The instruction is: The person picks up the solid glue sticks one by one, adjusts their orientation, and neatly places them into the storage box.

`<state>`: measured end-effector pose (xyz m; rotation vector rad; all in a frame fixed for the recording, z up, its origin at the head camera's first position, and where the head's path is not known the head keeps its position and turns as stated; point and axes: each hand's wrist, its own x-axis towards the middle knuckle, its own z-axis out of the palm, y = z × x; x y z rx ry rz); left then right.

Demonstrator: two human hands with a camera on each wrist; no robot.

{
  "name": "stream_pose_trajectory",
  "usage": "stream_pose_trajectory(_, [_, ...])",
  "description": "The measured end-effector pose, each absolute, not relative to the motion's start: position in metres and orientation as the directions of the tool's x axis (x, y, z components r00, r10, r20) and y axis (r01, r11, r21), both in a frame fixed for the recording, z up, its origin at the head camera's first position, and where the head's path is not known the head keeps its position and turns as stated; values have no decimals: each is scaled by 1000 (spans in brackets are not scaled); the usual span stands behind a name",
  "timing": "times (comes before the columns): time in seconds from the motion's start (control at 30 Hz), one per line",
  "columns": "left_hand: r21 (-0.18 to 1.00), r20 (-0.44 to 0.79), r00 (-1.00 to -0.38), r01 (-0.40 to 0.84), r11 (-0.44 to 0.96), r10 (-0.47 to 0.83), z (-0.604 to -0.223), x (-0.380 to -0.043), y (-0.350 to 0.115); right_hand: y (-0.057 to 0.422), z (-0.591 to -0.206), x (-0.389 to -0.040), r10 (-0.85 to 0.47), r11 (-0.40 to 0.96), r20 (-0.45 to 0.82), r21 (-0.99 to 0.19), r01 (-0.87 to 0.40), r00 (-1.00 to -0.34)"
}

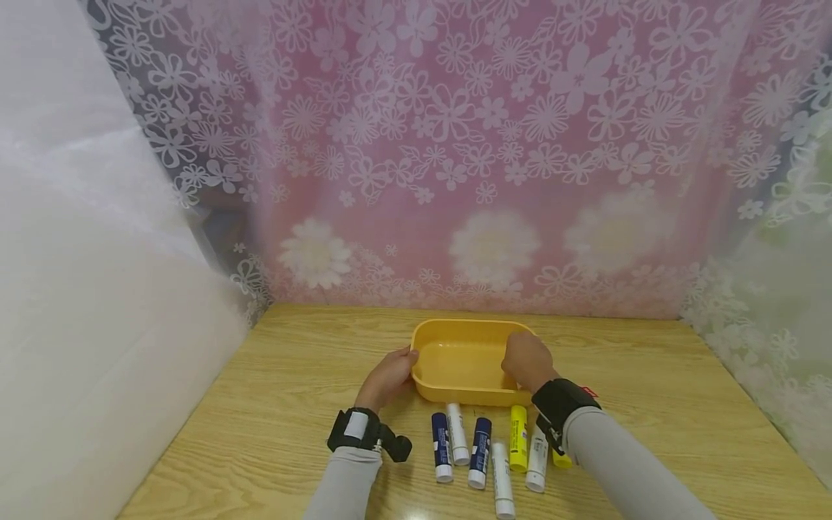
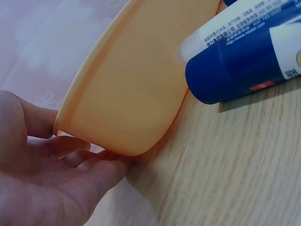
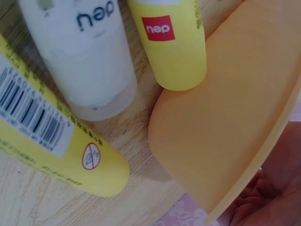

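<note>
From the head view, I can't see my right hand's (image 1: pixel 529 361) fingertips at the right end of the yellow bin (image 1: pixel 468 396), nor tell whether they hold anything. My left hand's (image 1: pixel 390 375) fingers are mostly hidden under the bin's left rim. My black wrist strap (image 1: pixel 564 404) covers most of the rightmost yellow stick (image 1: pixel 562 460) on the bin's near side; lettering there is too small to read. Beside the bin, the left wrist view's right edge crops a blue stick (image 2: pixel 235 70).

Left arm (image 1: pixel 344 482) and right arm (image 1: pixel 627 458) reach forward, left hand (image 1: pixel 388 377) gripping, right hand (image 1: pixel 529 360) curled like a fist.
</note>
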<state>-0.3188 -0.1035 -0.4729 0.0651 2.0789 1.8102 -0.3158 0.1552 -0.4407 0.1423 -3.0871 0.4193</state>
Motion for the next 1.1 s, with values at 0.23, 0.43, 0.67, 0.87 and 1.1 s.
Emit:
stream_pose_trajectory(0.23, [963,-248,-928,-204,178,278,-472,-318,-105,154,-440,-317,-91,966,11,-243,-91,-996])
stream_pose_trajectory(0.43, [964,-248,-928,-206,171,279,-471,-318,-104,153,-440,-318,-101,966,28,-236,-104,-995])
stream_pose_trajectory(0.67, [963,-246,-929,-203,177,277,-475,-319,-103,154,-439,-315,-123,965,75,-223,-137,-990])
stream_pose_trajectory(0.87, [963,-246,-931,-202,181,269,-474,-317,-103,154,-436,-315,-125,966,92,-216,-142,-988])
stream_pose_trajectory(1.1, [963,-242,-933,-197,184,265,-472,-316,-102,156,-435,-323,-102,971,40,-215,-109,-994])
